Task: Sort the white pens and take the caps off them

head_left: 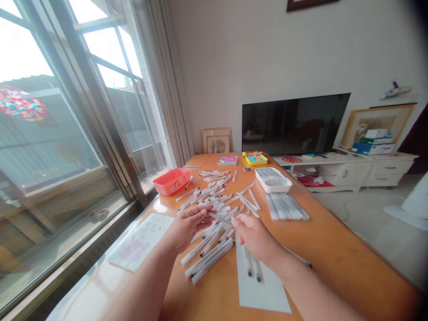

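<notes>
Between my two hands a thin grey-white pen (220, 218) is held above the table. My left hand (193, 224) pinches its left end, and my right hand (253, 236) pinches its right end. Below and behind the hands lies a loose heap of white pens (214, 196) with black ends. A bundle of pens (209, 262) sits nearer to me, by my left wrist. Under my right hand is a sheet of white paper (261, 294), with two black-ended pens (257, 269) lying on it, partly hidden by the hand.
A red plastic basket (171, 182) stands at the left. At the right, a white tray (273, 180) holds pens, with a row of clear-wrapped pens (286, 206) before it. A notebook (140, 243) lies left. A yellow box (255, 158) and a booklet (228, 161) sit at the far end.
</notes>
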